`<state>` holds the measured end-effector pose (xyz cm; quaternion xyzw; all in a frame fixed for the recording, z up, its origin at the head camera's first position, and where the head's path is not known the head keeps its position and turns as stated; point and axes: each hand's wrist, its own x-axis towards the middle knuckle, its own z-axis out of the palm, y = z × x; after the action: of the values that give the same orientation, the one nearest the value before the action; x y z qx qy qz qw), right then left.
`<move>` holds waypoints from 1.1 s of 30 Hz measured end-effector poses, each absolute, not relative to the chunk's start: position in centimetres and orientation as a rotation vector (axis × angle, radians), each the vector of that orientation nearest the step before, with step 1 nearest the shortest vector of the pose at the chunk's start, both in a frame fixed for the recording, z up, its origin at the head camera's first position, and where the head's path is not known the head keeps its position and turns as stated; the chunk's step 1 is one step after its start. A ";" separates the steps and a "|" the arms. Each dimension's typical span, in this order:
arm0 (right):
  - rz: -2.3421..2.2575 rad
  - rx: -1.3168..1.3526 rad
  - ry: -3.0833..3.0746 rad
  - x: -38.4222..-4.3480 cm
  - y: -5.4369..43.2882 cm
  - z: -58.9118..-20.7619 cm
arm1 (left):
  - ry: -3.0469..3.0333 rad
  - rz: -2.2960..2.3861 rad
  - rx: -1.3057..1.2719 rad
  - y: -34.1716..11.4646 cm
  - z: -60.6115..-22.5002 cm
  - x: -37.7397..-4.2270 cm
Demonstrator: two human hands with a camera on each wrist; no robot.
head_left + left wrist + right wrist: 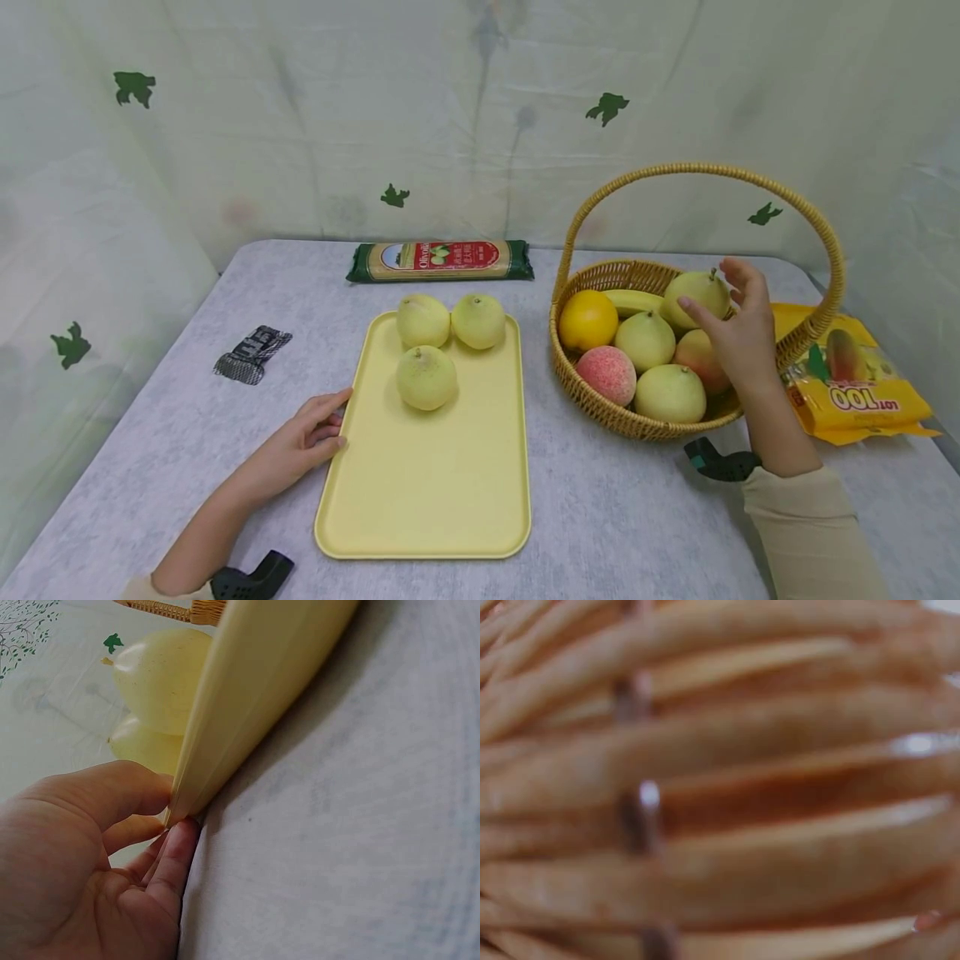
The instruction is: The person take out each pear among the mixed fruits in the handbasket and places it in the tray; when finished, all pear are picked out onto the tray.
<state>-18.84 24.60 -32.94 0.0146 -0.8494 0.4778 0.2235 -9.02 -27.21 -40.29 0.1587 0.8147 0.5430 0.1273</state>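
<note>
A yellow tray point(427, 467) carries three pale green pears point(426, 377) toward its far end. My left hand point(303, 442) pinches the tray's left edge; the left wrist view shows fingers above and below the rim point(184, 791). At the right stands a wicker basket point(600, 408) with a tall handle. My right hand point(742, 329) reaches over the basket's right side, thumb and fingers curved around a pale green pear point(693, 292) on top of the pile. Blurred woven wicker point(727, 757) fills the right wrist view, and the hand does not appear there.
Beside the held pear, the basket has an orange point(588, 320), a banana point(632, 301), a pink peach point(607, 375) and more pears point(670, 394). A yellow snack bag point(862, 383) lies right of it. A pasta packet point(442, 260) lies behind the tray, a black wrapper point(252, 354) left.
</note>
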 end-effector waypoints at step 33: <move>1.217 -0.079 -2.690 -20.2 25.7 -33.1 | 2.363 1.578 0.464 -27.2 -40.1 -8.9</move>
<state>-20.17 25.66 -33.05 -0.0267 -0.9067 0.4102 0.0940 -8.92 -27.16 -40.08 0.1597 0.8138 0.5433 0.1308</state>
